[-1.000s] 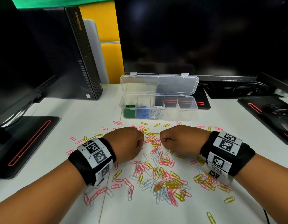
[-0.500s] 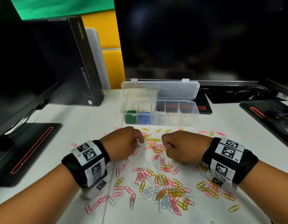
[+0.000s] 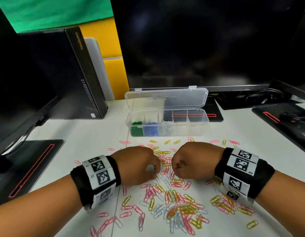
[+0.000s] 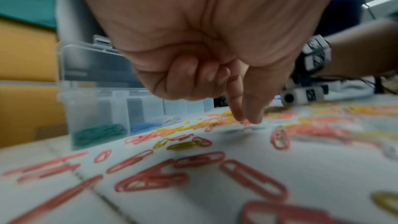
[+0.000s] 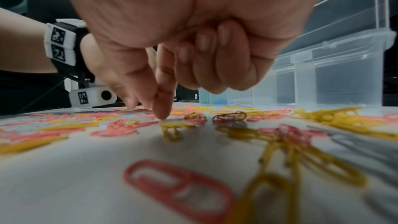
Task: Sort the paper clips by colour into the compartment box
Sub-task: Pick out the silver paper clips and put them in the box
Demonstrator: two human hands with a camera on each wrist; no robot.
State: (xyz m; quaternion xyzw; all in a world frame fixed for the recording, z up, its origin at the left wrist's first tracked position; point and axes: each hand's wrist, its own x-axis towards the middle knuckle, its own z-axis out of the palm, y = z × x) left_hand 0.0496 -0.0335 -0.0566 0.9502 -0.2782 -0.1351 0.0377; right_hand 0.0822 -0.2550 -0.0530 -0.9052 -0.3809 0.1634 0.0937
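Observation:
Pink, yellow and white paper clips [image 3: 179, 207] lie scattered on the white table. Behind them stands the clear compartment box [image 3: 191, 130] with its lid up, holding green [image 3: 137, 128], blue [image 3: 151, 129] and white clips [image 3: 166, 128] in its three left compartments. My left hand [image 3: 157, 170] points down, thumb and index tips together on a pink clip [image 4: 245, 123], the other fingers curled in. Close to its right, my right hand [image 3: 175, 168] touches the table among the clips with its index fingertip [image 5: 161, 115]. Its thumb stands slightly apart.
A large dark monitor [image 3: 208, 40] fills the back, its base behind the box. A black computer case [image 3: 86, 74] stands at the back left, and black stands with red stripes at the left [image 3: 32, 168] and right [image 3: 276, 117].
Both hands have come slightly nearer to me and lower, their fingertips now down on the clips between them. The box has not moved.

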